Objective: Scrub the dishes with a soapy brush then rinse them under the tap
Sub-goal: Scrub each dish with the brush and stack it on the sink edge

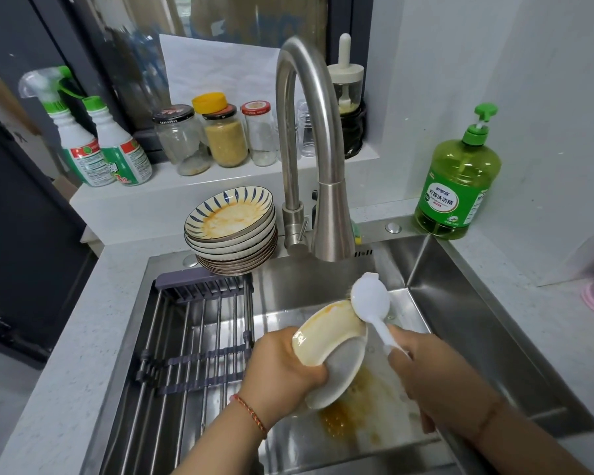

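Home kitchen: sink, tap, jars.

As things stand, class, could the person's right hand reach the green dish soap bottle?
Probably yes, but not freely: the right hand grips the white brush, so it must set that down first. The dish soap bottle stands on the counter corner with nothing blocking the path.

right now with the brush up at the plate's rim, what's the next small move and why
Probably sweep the brush down across the plate that the left hand holds tilted over the sink. The right hand has the head at the top edge, and orange residue lines the rim.
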Demonstrator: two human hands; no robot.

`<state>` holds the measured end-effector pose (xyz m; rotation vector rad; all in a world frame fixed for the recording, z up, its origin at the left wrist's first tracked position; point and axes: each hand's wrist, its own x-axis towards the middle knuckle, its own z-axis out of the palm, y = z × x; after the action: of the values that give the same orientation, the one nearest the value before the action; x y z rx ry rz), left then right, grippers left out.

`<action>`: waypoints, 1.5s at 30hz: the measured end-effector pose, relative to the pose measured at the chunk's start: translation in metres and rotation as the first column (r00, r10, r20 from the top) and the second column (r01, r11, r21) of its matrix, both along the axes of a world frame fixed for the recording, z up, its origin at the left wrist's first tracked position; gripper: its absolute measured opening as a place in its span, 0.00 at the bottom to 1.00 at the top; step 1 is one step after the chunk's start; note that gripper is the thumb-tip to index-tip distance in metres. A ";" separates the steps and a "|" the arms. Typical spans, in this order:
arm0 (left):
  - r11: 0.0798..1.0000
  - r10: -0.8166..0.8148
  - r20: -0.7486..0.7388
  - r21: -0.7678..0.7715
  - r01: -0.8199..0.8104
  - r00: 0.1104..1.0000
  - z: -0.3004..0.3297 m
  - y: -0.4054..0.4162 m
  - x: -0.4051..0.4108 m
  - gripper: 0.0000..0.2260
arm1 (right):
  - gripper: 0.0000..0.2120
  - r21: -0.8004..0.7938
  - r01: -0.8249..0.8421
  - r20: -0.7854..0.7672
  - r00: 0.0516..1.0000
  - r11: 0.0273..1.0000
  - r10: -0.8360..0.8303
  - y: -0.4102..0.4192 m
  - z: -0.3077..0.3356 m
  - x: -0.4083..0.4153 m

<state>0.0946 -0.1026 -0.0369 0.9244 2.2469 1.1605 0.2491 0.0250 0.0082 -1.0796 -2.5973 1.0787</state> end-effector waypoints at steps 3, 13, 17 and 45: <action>1.000 0.015 0.013 0.017 -0.015 1.000 -0.002 0.000 0.003 0.12 | 0.14 -0.012 -0.132 -0.067 0.989 0.991 0.131 -0.021 0.012 0.003; 0.998 0.060 0.068 0.031 -0.062 0.996 -0.004 -0.004 -0.003 0.09 | 0.11 -0.024 -0.055 0.019 0.998 0.998 0.056 -0.014 0.004 -0.002; 0.994 0.060 0.135 0.083 -0.072 0.989 -0.002 -0.004 -0.001 0.11 | 0.21 0.015 -0.219 -0.014 0.976 0.976 0.219 -0.049 0.011 -0.007; 0.950 -0.144 0.642 0.302 -0.076 0.753 0.007 -0.013 -0.016 0.28 | 0.31 -0.652 0.095 -0.194 0.938 0.752 -0.287 0.008 -0.036 0.003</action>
<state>0.0790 -0.1156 -0.0298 0.5236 1.4880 1.5564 0.2525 0.0332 -0.0278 -1.1547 -1.8621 1.9656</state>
